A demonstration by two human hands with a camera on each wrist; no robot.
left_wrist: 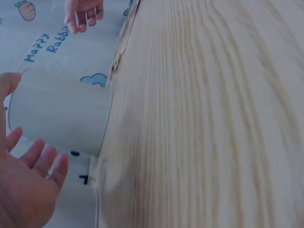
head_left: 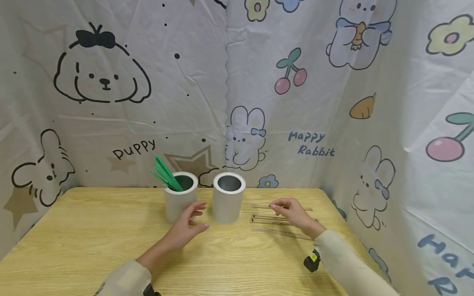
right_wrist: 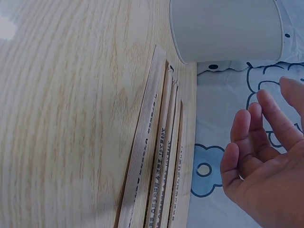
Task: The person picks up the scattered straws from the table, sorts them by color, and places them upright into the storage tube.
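Observation:
My left hand (head_left: 187, 227) is beside the left white canister (head_left: 177, 207), fingers spread and holding nothing. Several long green sticks (head_left: 166, 174) lean inside that canister. A second white canister (head_left: 226, 207) stands upright to its right, its inside dark grey. Over the right part of the table, my right hand (head_left: 294, 211) hovers above several thin paper-wrapped straws (head_left: 268, 219) with printed wrappers. In the right wrist view its fingers (right_wrist: 242, 133) are loosely bent, apart from the thumb, with nothing between them. The straws (right_wrist: 142, 142) lie roughly side by side on the tabletop.
The wood-grain table (head_left: 229, 263) meets a printed cloth (head_left: 200, 90) hanging at the back and both sides. A small black device (head_left: 312, 261) with a yellow mark is worn on the right wrist.

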